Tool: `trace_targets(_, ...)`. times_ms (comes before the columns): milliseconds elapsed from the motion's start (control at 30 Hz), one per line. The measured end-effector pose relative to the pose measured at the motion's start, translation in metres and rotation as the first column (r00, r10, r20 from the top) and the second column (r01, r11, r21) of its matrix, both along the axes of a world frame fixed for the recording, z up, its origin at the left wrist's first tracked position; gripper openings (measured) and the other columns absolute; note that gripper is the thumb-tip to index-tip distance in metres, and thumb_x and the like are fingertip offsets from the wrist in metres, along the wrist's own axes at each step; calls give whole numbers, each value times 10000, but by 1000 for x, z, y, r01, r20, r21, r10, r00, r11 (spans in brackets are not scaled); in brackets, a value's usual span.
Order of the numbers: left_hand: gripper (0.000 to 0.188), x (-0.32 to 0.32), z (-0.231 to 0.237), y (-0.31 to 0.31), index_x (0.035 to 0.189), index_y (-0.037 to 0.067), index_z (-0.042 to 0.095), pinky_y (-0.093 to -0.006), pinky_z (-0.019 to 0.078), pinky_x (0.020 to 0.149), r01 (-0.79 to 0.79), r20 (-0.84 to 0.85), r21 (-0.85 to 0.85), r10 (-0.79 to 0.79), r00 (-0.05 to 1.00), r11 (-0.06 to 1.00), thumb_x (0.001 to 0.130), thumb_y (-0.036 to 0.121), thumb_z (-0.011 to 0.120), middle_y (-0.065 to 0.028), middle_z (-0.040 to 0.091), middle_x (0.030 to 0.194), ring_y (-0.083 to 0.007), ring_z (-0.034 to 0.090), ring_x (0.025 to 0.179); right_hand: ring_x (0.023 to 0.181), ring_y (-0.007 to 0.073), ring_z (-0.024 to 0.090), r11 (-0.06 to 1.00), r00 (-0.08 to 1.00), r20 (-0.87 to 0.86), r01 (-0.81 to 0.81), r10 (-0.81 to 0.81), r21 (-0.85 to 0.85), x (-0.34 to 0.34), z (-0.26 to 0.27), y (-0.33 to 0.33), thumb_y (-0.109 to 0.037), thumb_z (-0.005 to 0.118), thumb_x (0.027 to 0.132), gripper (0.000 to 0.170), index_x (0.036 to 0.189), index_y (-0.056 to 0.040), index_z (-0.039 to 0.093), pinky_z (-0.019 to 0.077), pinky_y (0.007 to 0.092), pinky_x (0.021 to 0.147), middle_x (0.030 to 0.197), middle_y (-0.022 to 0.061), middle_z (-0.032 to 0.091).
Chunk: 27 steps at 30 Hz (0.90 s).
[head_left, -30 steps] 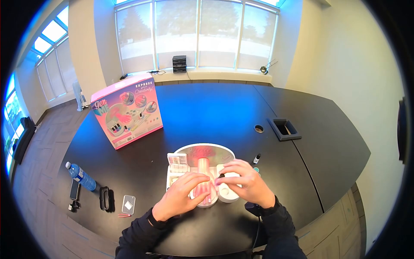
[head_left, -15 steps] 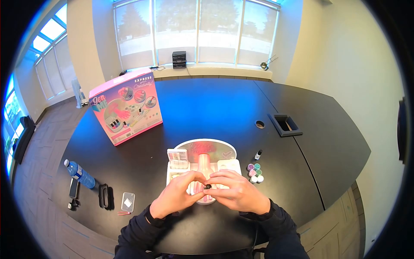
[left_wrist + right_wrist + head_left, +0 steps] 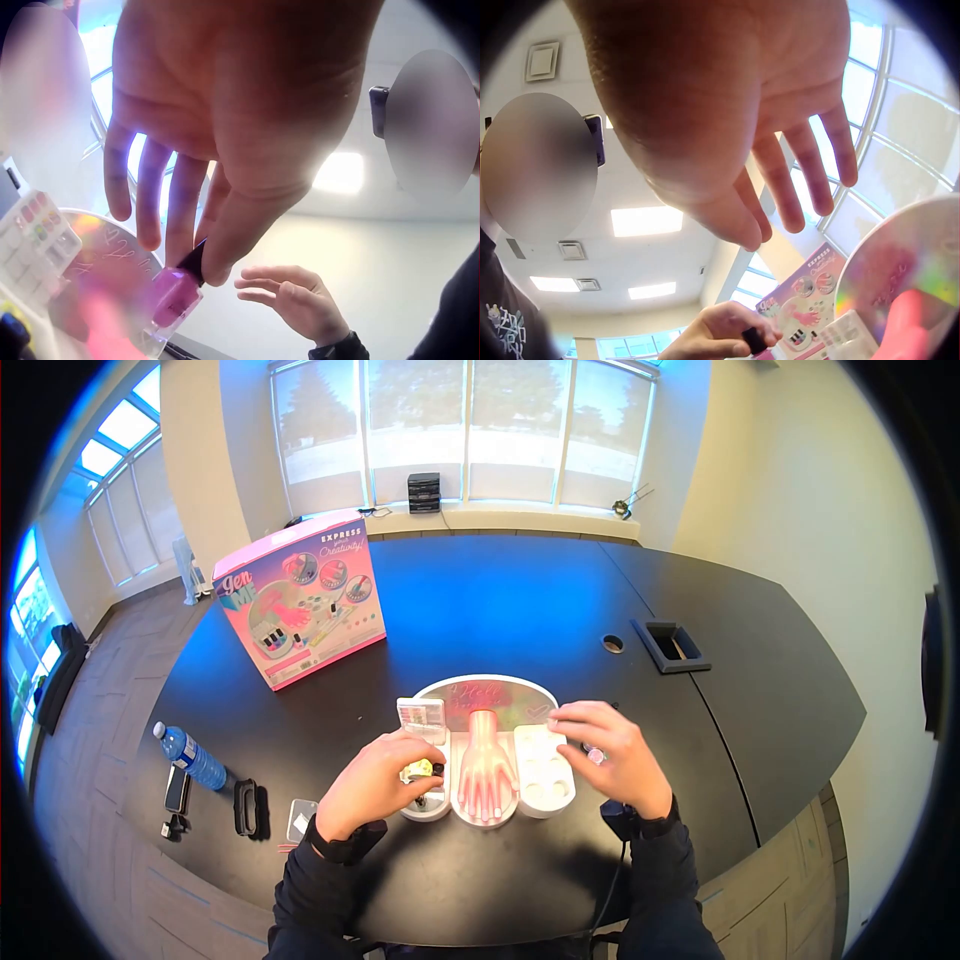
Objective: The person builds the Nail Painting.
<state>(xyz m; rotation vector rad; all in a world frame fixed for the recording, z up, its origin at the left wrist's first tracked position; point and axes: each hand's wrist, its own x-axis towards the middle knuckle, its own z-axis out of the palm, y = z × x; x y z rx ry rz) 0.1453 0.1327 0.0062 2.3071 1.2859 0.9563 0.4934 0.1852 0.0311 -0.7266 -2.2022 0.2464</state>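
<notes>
Left hand [image 3: 375, 782]: thumb and fingers pinch the black cap [image 3: 193, 261] of a purple nail polish bottle [image 3: 174, 298], near the white tray's left compartment [image 3: 426, 816]. Right hand [image 3: 624, 754]: fingers loosely extended, empty. A loose cap could let the bottle fall.

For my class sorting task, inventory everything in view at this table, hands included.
Cardboard box: one, pink, left on table
Plastic bottle: one, blue, far left
Flat slab: one, black, beside bottle
Oblong frame: one, black, beside slab
Plastic case: one, clear, near left
Round-backed plastic stand: one, white, near middle
Plastic model hand: one, pink, on stand
Upright palette: one, white, stand's left
Polish bottle: one, purple-pink, black-capped, in left hand
Round pot: at least one, pink, behind right hand
Square insert: one, black, table's right
Smaller bits: unclear
Left hand: one, bare, stand's left
Right hand: one, bare, stand's right
</notes>
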Motion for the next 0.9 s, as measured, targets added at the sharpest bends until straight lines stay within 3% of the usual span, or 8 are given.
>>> trace_targets(267,201,-5,-19,12,1040,57,805,-438,581,933,-1,-74,-109,-7,997,994,868,138,870,-101,813,1033,-333,741,1020,1191,334,731,970,975,-14,221,-223,-106,35,-19,35,-103,816,940,234,1166,-43,818,592,426,1032,1245,122,798)
trace_targets(400,204,-6,-24,15,1035,54,804,-446,585,923,4,-93,-147,-18,996,989,870,156,866,-109,807,1011,-339,742,1008,1220,339,722,951,954,17,300,-299,-78,54,-36,57,-128,814,946,230,1162,-47,819,570,440,1067,1259,137,794)
trace_targets(467,216,-7,-25,16,1044,42,784,-456,592,855,29,-99,-140,-43,994,990,864,136,857,-148,804,970,-375,758,944,1234,341,717,947,950,24,311,-310,-85,64,-48,69,-142,811,949,229,1156,-44,818,564,451,1074,1268,136,790)
trace_targets(567,203,-8,-25,16,1037,59,807,-449,588,912,-15,-160,-228,-22,987,973,875,167,862,-116,807,1006,-341,744,1008,1240,344,708,923,925,74,378,-372,-77,75,-65,81,-163,805,954,225,1151,-53,822,566,454,1063,1277,124,786)
trace_targets(900,204,-11,-31,17,1041,64,814,-462,589,901,-42,-228,-242,-15,974,969,883,187,854,-141,808,1001,-367,752,986,1219,340,712,836,850,240,515,-469,-190,91,-97,95,-212,804,940,227,1139,-108,840,585,452,1024,1311,97,768)
